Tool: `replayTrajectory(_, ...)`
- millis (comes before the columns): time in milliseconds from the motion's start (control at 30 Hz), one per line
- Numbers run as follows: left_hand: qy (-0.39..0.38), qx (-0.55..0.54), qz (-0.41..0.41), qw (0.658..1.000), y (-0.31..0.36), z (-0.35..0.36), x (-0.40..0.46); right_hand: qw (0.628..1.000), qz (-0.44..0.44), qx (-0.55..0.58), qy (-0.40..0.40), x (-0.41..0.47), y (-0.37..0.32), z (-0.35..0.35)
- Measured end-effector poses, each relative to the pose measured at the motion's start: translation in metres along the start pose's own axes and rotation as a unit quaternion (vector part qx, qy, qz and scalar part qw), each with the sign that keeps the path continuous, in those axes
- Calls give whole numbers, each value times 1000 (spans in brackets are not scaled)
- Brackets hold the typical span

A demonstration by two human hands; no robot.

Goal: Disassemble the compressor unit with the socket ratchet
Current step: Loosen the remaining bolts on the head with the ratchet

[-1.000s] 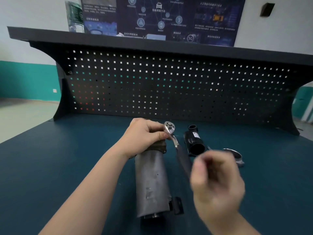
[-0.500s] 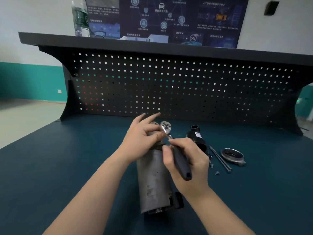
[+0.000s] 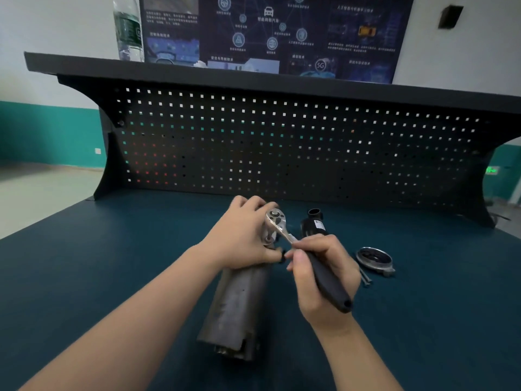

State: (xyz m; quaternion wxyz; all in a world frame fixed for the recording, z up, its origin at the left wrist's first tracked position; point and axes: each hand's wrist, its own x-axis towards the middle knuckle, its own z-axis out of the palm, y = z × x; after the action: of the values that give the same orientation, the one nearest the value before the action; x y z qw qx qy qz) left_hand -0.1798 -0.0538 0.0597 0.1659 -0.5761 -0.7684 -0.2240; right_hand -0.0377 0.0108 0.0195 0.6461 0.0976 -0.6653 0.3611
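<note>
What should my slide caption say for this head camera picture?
Left hand steadies the compressor while right hand works the ratchet.

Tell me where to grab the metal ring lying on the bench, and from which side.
Pinch the metal ring across its rim from above. It lies flat on the mat with its open side up, so the raised rim is free. Come from its right, probably: the long bolts lie against its near left side.

Hands (image 3: 324, 270) on ratchet (image 3: 307, 256), compressor (image 3: 236, 300)
</note>
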Motion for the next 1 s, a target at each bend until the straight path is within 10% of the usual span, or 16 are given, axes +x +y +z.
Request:
replayTrajectory(267,-92,-111,152,978,29,-10,-2,893,319,308,78,35,-5,-37)
replayTrajectory(500,-130,-123,161,971,41,-12,-7,862,372,338,-69,55,-9,-62)
replayTrajectory(700,-129,-259,58,955,38,-13,-19,846,403,338,-91,64,-15,-55)
replayTrajectory(1000,-12,-562,-78,823,44,-1,-37,849,448,271,-71,84,-22,-42)
